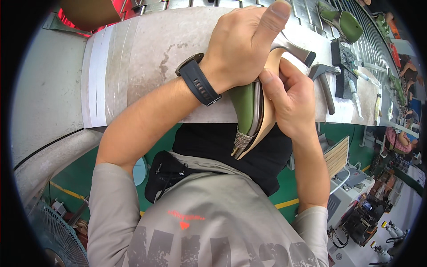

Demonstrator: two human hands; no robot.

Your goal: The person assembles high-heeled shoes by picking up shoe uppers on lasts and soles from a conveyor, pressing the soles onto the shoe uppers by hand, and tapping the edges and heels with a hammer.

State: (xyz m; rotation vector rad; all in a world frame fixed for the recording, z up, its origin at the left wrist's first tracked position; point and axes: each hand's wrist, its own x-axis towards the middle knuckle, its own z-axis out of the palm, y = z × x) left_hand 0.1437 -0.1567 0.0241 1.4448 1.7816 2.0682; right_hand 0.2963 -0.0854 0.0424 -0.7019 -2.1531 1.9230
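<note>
A green high-heeled shoe is tilted over the table's near edge, its toe toward me. A glittering band crosses the toe, and the beige sole faces right. My left hand, wearing a dark watch on its wrist, is closed over the back of the shoe with its thumb raised; its other fingers are mostly hidden. My right hand pinches the sole near the arch, thumb on the near side and fingers bent behind. Beyond it sticks out the grey heel with a dark tip.
Right of my hands, a hammer lies on the covered worktable beside a black block and syringe-like tubes. Another green shoe stands on the roller conveyor. A fan is at lower left; people sit far right.
</note>
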